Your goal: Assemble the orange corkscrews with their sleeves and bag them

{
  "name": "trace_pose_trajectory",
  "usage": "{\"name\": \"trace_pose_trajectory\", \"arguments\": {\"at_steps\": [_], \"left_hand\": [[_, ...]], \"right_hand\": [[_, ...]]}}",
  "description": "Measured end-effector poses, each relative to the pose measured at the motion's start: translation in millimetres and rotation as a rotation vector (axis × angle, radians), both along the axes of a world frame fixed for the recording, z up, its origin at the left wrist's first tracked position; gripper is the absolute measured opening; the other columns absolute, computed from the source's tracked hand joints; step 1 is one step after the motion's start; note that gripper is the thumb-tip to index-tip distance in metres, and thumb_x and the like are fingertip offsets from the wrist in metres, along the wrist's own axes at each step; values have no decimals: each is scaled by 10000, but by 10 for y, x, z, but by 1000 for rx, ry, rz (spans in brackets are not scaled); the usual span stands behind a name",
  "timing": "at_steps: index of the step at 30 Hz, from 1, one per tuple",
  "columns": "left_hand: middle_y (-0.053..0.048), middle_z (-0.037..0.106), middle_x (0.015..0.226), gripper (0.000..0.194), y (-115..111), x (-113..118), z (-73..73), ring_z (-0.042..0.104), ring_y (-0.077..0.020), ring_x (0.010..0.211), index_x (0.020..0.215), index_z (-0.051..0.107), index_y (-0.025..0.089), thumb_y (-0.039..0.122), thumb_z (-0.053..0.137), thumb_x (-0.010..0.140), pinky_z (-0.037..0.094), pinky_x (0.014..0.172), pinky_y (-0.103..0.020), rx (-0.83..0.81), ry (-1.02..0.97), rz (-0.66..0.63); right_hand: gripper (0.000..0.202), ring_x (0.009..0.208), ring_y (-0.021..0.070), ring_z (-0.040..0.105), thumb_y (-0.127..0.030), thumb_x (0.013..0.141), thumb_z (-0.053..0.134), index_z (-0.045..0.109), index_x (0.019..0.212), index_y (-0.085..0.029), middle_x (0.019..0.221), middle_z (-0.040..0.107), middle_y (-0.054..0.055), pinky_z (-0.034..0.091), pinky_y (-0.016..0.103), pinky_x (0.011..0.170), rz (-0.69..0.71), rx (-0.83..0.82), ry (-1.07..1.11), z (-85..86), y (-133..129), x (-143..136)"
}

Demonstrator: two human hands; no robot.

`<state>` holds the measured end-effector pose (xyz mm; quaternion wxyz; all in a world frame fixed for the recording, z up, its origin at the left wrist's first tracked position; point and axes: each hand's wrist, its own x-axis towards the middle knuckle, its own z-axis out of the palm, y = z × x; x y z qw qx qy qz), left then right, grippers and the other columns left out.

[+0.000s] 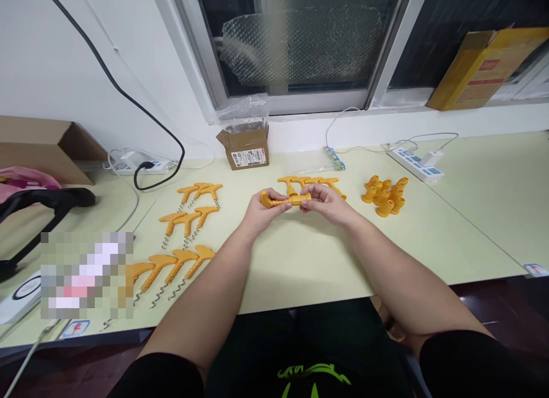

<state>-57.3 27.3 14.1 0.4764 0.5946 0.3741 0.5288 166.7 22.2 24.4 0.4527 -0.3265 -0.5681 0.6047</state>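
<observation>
Table (pixel 300 266) below window (pixel 300 49): corkscrews (pixel 187 218), 2 power strips (pixel 412 162)

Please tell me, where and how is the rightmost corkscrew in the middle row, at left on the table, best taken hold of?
I would grip the corkscrew by its yellow handle, coming from above and the right: this crossbar is the broadest part, a neighbouring corkscrew lies left, and the thin metal spiral is at the opposite end.

**Small workshop, likely light assembly**

Long pale table (pixel 295 266) under windows (pixel 300 49), white wall (pixel 98 38). Power strips (pixel 414 163) at back, cardboard boxes (pixel 246 146) around. Yellow corkscrews (pixel 174 269) laid in rows, yellow sleeves (pixel 383 198) clustered: many identical parts.
</observation>
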Motion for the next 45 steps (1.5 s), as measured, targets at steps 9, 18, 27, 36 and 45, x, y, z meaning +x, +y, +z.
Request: {"name": "trace_pose_trajectory", "arguments": {"at_steps": [9,18,27,36,45], "left_hand": [[-83,736,959,390,-20,12,-21,704,-212,934,726,610,167,338,946,626,548,902,-389,63,2,-140],[-52,747,882,462,6,1,-18,681,-186,803,767,588,178,392,958,594,536,798,-354,-22,34,3],[-39,707,861,427,-4,2,-43,677,-185,845,767,588,180,354,949,621,529,809,-330,28,8,-70],[-67,722,925,372,-38,20,-4,670,-195,870,867,702,176,375,930,651,537,833,-344,32,70,-145],[-55,756,927,436,75,-64,-73,696,-163,828,806,665,166,354,981,571,558,820,-318,-119,-70,-154]], "right_hand": [[510,381,60,389,-695,821,704,591,800,-198,537,564,-25,306,182,337,43,-418,-112,81,-59,-36],[441,673,119,638,-469,756,852,623,1043,-226,827,687,-5,566,266,670,31,-82,-98,18,-13,-6],[528,374,72,328,-712,859,634,530,723,-212,478,427,-56,255,212,364,66,-333,-157,10,-49,-58],[524,394,67,227,-734,866,593,543,757,-224,475,333,-82,174,197,368,108,-472,-215,45,-38,-10],[438,653,133,586,-602,842,728,608,990,-208,748,626,-7,505,273,627,7,26,-166,-65,40,8]]}}
